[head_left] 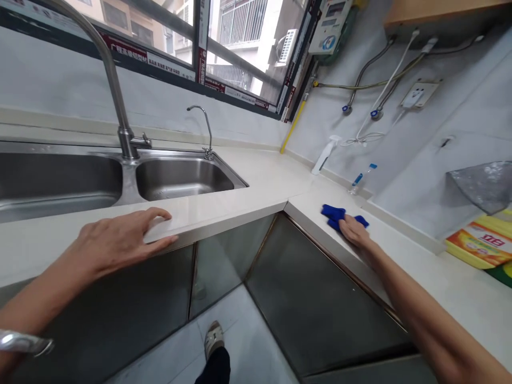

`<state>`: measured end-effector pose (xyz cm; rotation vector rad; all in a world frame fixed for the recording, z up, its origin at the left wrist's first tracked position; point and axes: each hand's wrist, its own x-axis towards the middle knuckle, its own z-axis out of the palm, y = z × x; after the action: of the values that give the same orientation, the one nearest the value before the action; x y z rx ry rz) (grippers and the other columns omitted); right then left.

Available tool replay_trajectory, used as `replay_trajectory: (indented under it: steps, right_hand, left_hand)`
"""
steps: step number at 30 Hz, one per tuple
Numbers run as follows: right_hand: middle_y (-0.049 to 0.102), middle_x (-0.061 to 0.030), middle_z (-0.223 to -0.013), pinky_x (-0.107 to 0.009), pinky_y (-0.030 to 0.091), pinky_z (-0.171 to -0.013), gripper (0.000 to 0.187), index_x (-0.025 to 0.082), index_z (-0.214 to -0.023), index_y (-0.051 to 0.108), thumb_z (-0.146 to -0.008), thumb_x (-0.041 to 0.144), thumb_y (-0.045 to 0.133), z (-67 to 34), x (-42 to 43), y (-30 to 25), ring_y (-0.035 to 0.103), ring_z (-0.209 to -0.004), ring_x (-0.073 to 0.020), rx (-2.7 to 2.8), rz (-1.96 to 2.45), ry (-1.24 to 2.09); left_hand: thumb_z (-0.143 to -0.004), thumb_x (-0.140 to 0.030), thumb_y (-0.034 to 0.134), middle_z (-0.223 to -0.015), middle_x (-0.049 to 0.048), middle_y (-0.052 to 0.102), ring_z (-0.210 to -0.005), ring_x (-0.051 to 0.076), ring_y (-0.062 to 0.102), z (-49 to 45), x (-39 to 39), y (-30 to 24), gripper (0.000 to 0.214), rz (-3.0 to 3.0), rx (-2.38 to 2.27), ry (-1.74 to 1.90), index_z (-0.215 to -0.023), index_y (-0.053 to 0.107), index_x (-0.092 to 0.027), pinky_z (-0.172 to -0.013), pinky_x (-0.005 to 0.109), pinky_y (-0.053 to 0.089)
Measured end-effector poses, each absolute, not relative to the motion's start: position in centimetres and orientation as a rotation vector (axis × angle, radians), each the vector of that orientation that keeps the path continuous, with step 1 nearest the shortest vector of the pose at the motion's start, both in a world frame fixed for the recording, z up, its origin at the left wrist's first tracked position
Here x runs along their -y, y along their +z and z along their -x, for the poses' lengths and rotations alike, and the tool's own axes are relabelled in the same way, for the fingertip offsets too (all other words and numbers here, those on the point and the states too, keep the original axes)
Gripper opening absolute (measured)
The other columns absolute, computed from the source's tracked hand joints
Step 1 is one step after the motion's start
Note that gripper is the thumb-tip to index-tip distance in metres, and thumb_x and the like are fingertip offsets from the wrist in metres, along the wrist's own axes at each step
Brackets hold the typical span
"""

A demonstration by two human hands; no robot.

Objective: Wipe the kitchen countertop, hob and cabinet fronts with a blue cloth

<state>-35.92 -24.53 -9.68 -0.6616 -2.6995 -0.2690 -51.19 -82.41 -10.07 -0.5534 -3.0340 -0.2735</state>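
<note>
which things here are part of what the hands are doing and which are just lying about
Part of it:
right hand, on the blue cloth
left hand, at the counter's front edge
white countertop, under the cloth

Just about:
yellow-and-orange package
white object leaning by the wall
small blue-and-clear item

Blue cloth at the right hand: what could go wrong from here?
The blue cloth, with the right hand on it, lies near the front edge of the counter, so a wide move might drag it over. A sweep toward the wall could knock the white object leaning there, or the small blue-and-clear things farther along.
</note>
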Motion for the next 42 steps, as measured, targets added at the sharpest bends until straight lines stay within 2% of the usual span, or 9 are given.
replay_trajectory:
  steps: [7, 10, 13, 15, 20, 26, 32, 37, 42]
  right_hand:
    - [0.067, -0.0184, -0.126, -0.045, 0.049, -0.093, 0.046, 0.014, -0.115, 0.064, -0.097, 0.035, 0.028, 51.5, 34.3, -9.7, 0.062, -0.109, -0.0324, 2.776, 0.620, 0.013]
    - [0.064, -0.0147, -0.134, -0.047, 0.047, -0.098, 0.044, 0.016, -0.119, 0.064, -0.098, 0.036, 0.030, 54.7, 41.6, -9.8, 0.059, -0.116, -0.0325, 2.788, 0.479, 0.123]
    - [0.063, -0.0035, -0.136, -0.041, 0.045, -0.101, 0.038, 0.024, -0.119, 0.064, -0.098, 0.042, 0.037, 54.6, 49.3, -10.3, 0.056, -0.118, -0.0267, 2.778, 0.209, 0.211]
    - [0.062, -0.0036, -0.138, -0.045, 0.045, -0.101, 0.037, 0.023, -0.120, 0.064, -0.097, 0.042, 0.042, 53.2, 53.9, -10.7, 0.054, -0.118, -0.0288, 2.712, -0.082, 0.355]
    - [0.065, -0.0030, -0.129, -0.047, 0.039, -0.106, 0.033, 0.024, -0.113, 0.065, -0.093, 0.045, 0.050, 48.3, 60.9, -11.9, 0.050, -0.118, -0.0287, 2.555, -0.300, 0.445]
    - [0.064, -0.0053, -0.128, -0.044, 0.043, -0.097, 0.039, 0.023, -0.118, 0.065, -0.095, 0.048, 0.047, 48.4, 58.2, -12.8, 0.053, -0.109, -0.0274, 2.476, -0.446, 0.281]
    - [0.065, -0.0118, -0.120, -0.041, 0.044, -0.098, 0.035, 0.016, -0.113, 0.066, -0.098, 0.039, 0.044, 51.6, 47.0, -11.9, 0.056, -0.106, -0.0260, 2.548, -0.174, 0.245]
    - [0.064, -0.0166, -0.126, -0.043, 0.042, -0.102, 0.038, 0.012, -0.117, 0.065, -0.101, 0.033, 0.039, 52.1, 39.4, -12.1, 0.057, -0.111, -0.0295, 2.540, 0.212, 0.173]
    - [0.057, -0.0158, -0.142, -0.054, 0.027, -0.118, 0.043, 0.012, -0.124, 0.062, -0.101, 0.033, 0.032, 51.8, 41.1, -15.6, 0.043, -0.134, -0.0344, 2.246, 0.378, 0.269]
  left_hand:
    - [-0.079, -0.084, 0.038, -0.109, -0.0018, 0.071, -0.099, 0.033, 0.067, 51.3, 82.6, -10.3, 0.068, 0.472, 3.067, -0.204, -0.134, 0.047, -0.044, -0.083, 0.047, 0.047]
    - [-0.078, -0.084, 0.036, -0.108, -0.0031, 0.070, -0.100, 0.031, 0.067, 51.0, 82.4, -9.9, 0.067, 0.460, 3.080, -0.177, -0.133, 0.046, -0.046, -0.080, 0.043, 0.044]
    - [-0.078, -0.087, 0.032, -0.108, -0.0049, 0.070, -0.103, 0.030, 0.066, 50.9, 82.2, -9.5, 0.068, 0.421, 3.129, -0.137, -0.133, 0.043, -0.048, -0.077, 0.040, 0.041]
    - [-0.077, -0.089, 0.030, -0.105, -0.0047, 0.070, -0.102, 0.029, 0.066, 50.9, 82.1, -9.2, 0.071, 0.377, 3.160, -0.109, -0.133, 0.042, -0.047, -0.077, 0.039, 0.040]
    - [-0.081, -0.080, 0.017, -0.087, 0.0000, 0.068, -0.090, 0.029, 0.067, 50.7, 81.9, -8.7, 0.072, 0.330, 3.173, -0.115, -0.131, 0.042, -0.036, -0.077, 0.038, 0.040]
    - [-0.088, -0.069, 0.002, -0.122, 0.0028, 0.067, -0.102, 0.032, 0.065, 50.8, 81.9, -9.1, 0.069, 0.304, 3.126, -0.114, -0.120, 0.053, -0.036, -0.081, 0.041, 0.042]
    - [-0.088, -0.075, 0.003, -0.102, 0.0056, 0.068, -0.082, 0.031, 0.061, 51.1, 81.8, -9.5, 0.070, 0.100, 3.153, -0.068, -0.121, 0.053, -0.037, -0.078, 0.041, 0.040]
    - [-0.088, -0.071, 0.010, -0.101, 0.0070, 0.066, -0.083, 0.031, 0.059, 50.1, 80.9, -8.6, 0.066, 0.080, 3.146, -0.084, -0.121, 0.053, -0.036, -0.080, 0.041, 0.040]
    - [-0.089, -0.068, 0.014, -0.105, 0.0075, 0.065, -0.077, 0.029, 0.056, 49.6, 80.5, -8.3, 0.061, 0.121, 3.143, -0.084, -0.123, 0.053, -0.035, -0.081, 0.044, 0.040]
